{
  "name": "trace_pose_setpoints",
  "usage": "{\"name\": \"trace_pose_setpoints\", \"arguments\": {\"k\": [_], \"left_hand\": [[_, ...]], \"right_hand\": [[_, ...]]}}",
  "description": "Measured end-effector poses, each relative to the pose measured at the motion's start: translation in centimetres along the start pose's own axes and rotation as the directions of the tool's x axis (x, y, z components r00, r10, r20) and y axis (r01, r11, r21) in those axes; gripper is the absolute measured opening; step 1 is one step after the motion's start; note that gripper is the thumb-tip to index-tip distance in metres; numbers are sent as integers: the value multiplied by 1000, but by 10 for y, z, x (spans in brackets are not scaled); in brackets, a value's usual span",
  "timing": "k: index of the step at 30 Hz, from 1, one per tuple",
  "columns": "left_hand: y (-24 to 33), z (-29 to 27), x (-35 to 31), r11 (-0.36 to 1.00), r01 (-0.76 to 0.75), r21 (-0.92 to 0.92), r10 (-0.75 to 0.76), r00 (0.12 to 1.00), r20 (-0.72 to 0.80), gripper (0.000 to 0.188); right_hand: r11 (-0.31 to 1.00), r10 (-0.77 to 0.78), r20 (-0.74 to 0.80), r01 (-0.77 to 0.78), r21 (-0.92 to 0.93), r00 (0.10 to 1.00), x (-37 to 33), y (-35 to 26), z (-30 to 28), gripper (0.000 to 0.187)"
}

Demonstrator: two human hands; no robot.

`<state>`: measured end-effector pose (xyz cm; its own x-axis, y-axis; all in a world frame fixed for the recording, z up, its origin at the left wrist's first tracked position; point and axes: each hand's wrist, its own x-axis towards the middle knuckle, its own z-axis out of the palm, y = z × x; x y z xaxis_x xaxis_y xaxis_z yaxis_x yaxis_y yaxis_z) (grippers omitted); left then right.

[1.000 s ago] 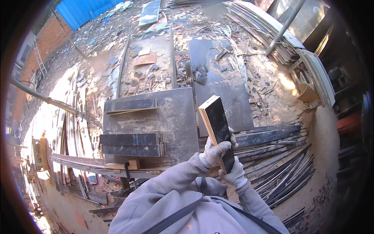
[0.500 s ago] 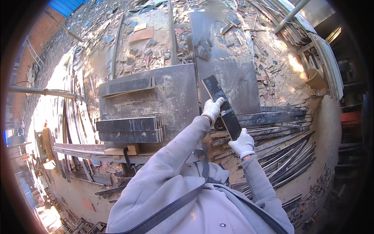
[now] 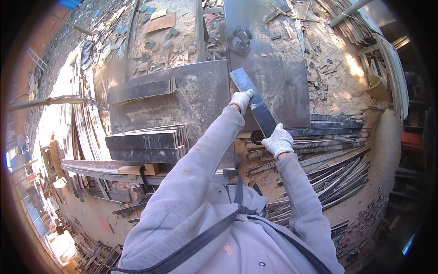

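My gloved left hand (image 3: 242,100) is closed on the left edge of a black-faced plywood strip (image 3: 263,114), near its middle. The white-gloved right hand (image 3: 278,140) grips the strip's near end. Held at a slant, the strip points away and to the left, over the right-hand dark tabletop (image 3: 289,84). On the left-hand tabletop (image 3: 203,86), a thick pile of similar strips (image 3: 143,142) lies near the front. A thinner pile of strips (image 3: 141,90) lies farther back. Fingers partly hide the strip where I hold it.
Long dark-edged strips (image 3: 335,171) lie heaped on the right. Small offcuts (image 3: 241,42) sit on the far part of the right tabletop. A wooden block (image 3: 148,169) and a rail (image 3: 98,169) run along the front left. A metal pole (image 3: 50,102) juts in from the left.
Both hands have moved forward and slightly left, carrying the strip over the right tabletop. The view has also tipped a little, so the tables sit higher in the picture.
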<state>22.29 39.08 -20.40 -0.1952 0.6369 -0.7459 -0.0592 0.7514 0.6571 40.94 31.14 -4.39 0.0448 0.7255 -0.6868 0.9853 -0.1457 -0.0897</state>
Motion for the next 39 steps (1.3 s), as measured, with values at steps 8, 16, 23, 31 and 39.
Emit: {"name": "trace_pose_setpoints", "arguments": {"k": [8, 16, 23, 31, 39], "left_hand": [[2, -6, 14, 997, -10, -74, 6, 998, -54, 50], [5, -4, 26, 995, -73, 73, 76, 997, -29, 51], [33, -19, 6, 983, -121, 139, 122, 993, 7, 56], [15, -7, -131, 363, 444, -819, 247, 802, 544, 83], [1, 26, -53, 715, 219, -664, -223, 972, 81, 45]], "right_hand": [[1000, -21, -12, 22, 3, 1000, 0, -14, -15, 73], [1000, -23, -8, 23, 2, 1000, 8, -12, -15, 73], [982, -100, -23, 102, 161, 995, 17, -2, 0, 73], [16, -784, 362, -568, 823, 504, -49, 81, 27, 53], [945, -238, 99, 206, 255, 966, -66, 55, 3, 124]]}}
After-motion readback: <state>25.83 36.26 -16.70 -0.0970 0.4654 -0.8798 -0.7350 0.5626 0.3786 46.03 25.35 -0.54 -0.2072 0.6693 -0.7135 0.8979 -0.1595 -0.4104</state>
